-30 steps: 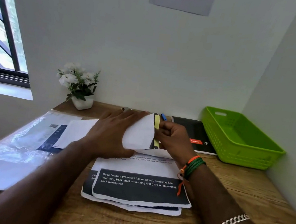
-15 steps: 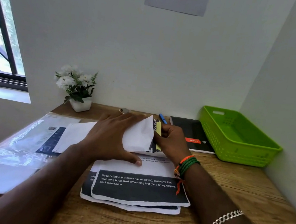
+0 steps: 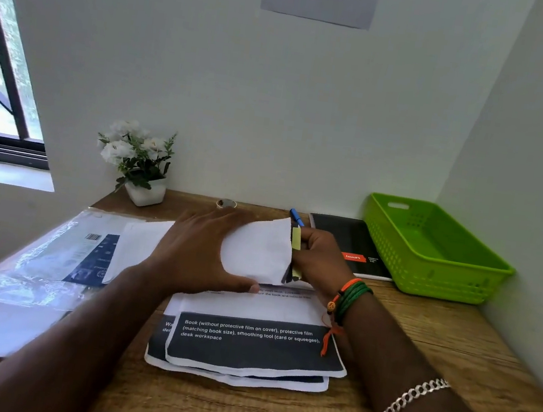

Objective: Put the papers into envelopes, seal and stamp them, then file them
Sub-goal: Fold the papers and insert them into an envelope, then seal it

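Note:
My left hand [image 3: 198,251] grips a white envelope [image 3: 257,252] above the desk, thumb under its lower edge and fingers spread behind it. My right hand [image 3: 318,258] pinches a folded paper [image 3: 296,243] with a yellow and black edge at the envelope's right opening; most of that paper is hidden inside. A stack of printed papers [image 3: 251,345] with dark blocks of white text lies on the wooden desk [image 3: 435,338] just below both hands.
A green plastic basket [image 3: 430,247] stands at the back right corner, with a black notebook [image 3: 355,241] and a blue pen [image 3: 296,216] beside it. A clear plastic sleeve holding white sheets [image 3: 29,274] covers the left side. A small flower pot [image 3: 141,164] stands by the wall.
My right hand has pushed the folded paper further into the envelope. Both hands and the envelope have stayed in about the same place.

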Demonstrator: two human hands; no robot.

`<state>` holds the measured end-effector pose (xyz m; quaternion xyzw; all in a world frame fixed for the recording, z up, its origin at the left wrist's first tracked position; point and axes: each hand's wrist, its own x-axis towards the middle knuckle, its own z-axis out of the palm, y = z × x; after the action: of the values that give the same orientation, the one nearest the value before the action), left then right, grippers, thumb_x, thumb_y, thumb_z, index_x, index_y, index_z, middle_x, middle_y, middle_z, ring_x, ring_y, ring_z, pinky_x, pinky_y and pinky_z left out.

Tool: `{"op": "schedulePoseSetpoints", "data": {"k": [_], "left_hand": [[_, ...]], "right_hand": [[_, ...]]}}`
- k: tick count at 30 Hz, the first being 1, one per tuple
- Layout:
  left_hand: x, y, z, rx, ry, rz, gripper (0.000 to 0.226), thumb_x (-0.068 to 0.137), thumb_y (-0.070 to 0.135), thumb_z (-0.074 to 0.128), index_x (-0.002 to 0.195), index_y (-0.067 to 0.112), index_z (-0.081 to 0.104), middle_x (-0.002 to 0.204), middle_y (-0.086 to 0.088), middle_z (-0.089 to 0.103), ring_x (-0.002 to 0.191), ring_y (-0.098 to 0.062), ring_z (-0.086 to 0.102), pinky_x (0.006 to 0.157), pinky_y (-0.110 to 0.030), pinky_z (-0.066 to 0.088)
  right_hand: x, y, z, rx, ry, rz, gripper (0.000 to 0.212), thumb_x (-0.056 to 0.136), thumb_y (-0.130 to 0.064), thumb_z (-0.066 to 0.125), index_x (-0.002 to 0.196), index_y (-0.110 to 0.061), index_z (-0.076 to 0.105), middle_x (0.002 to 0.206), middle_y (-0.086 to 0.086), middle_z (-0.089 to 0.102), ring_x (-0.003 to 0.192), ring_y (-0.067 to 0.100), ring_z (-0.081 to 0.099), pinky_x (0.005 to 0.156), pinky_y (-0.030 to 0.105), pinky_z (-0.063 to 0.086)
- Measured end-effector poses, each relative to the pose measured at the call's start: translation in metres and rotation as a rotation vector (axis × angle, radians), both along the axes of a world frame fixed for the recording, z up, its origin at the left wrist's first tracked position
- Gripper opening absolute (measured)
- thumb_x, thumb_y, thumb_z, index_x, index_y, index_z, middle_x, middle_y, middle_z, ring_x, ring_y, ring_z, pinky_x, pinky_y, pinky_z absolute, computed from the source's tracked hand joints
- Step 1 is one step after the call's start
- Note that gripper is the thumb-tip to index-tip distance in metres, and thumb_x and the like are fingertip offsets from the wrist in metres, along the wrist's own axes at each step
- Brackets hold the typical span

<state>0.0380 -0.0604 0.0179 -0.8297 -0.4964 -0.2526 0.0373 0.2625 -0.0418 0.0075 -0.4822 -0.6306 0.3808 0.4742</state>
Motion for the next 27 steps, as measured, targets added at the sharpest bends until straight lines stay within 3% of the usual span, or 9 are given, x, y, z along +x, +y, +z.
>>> {"op": "schedulePoseSetpoints", "data": {"k": [2,7,11,14,17,21,27], "left_hand": [[0.0,0.0,-0.002,0.021,-0.005,-0.016,0.111,0.053,0.098,0.061,0.147,0.043,0.042,0.151,0.014,0.051,0.134,-0.014,0.052,0.113,-0.042,0.04],[0.002,-0.006,0.002,0.108,-0.034,-0.032,0.098,0.057,0.089,0.069,0.142,0.043,0.051,0.142,0.016,0.059,0.127,-0.012,0.056,0.108,-0.038,0.039],[0.003,-0.006,0.001,0.113,0.003,-0.039,0.103,0.055,0.086,0.071,0.146,0.045,0.046,0.144,0.016,0.056,0.128,-0.013,0.055,0.11,-0.039,0.038],[0.0,-0.005,0.0,0.092,0.011,-0.026,0.104,0.056,0.084,0.071,0.148,0.045,0.042,0.147,0.014,0.054,0.131,-0.014,0.052,0.111,-0.041,0.037],[-0.008,-0.002,0.002,0.131,0.0,0.006,0.103,0.056,0.078,0.075,0.147,0.043,0.043,0.143,0.014,0.056,0.129,-0.014,0.053,0.108,-0.04,0.039],[-0.021,0.006,0.003,0.134,-0.002,0.1,0.099,0.055,0.078,0.074,0.144,0.043,0.047,0.14,0.016,0.059,0.129,-0.014,0.051,0.108,-0.038,0.035],[-0.032,0.016,-0.004,0.08,-0.011,0.103,0.096,0.058,0.078,0.07,0.144,0.043,0.047,0.144,0.019,0.055,0.132,-0.01,0.048,0.107,-0.037,0.038]], "right_hand": [[-0.002,0.0,-0.001,0.013,-0.011,-0.03,0.017,0.083,-0.004,0.077,0.099,-0.008,0.077,0.091,0.016,0.077,0.087,0.037,0.073,0.076,0.047,0.062],[-0.004,-0.001,0.003,0.02,-0.026,-0.022,0.012,0.084,-0.003,0.075,0.096,-0.005,0.076,0.073,0.001,0.072,0.055,0.009,0.066,0.048,0.02,0.052],[-0.005,-0.001,0.001,0.114,-0.099,0.035,0.025,0.085,0.002,0.073,0.11,-0.003,0.074,0.086,-0.011,0.072,0.074,-0.003,0.068,0.069,0.011,0.053],[-0.003,-0.001,0.003,0.059,-0.079,0.014,0.022,0.082,-0.003,0.078,0.104,-0.009,0.076,0.083,-0.009,0.073,0.08,0.009,0.071,0.069,0.02,0.057],[0.01,0.001,0.007,-0.009,-0.009,-0.049,0.009,0.083,-0.015,0.079,0.09,-0.018,0.073,0.078,0.001,0.075,0.068,0.011,0.069,0.059,0.027,0.055],[0.048,0.013,0.003,0.191,-0.524,-0.256,0.009,0.083,-0.034,0.076,0.089,-0.027,0.074,0.083,-0.01,0.073,0.078,0.009,0.067,0.073,0.028,0.053],[0.06,0.011,-0.006,0.028,-0.881,-0.072,0.05,0.075,-0.05,0.081,0.119,-0.032,0.067,0.116,-0.01,0.067,0.113,0.018,0.056,0.1,0.034,0.047]]}}
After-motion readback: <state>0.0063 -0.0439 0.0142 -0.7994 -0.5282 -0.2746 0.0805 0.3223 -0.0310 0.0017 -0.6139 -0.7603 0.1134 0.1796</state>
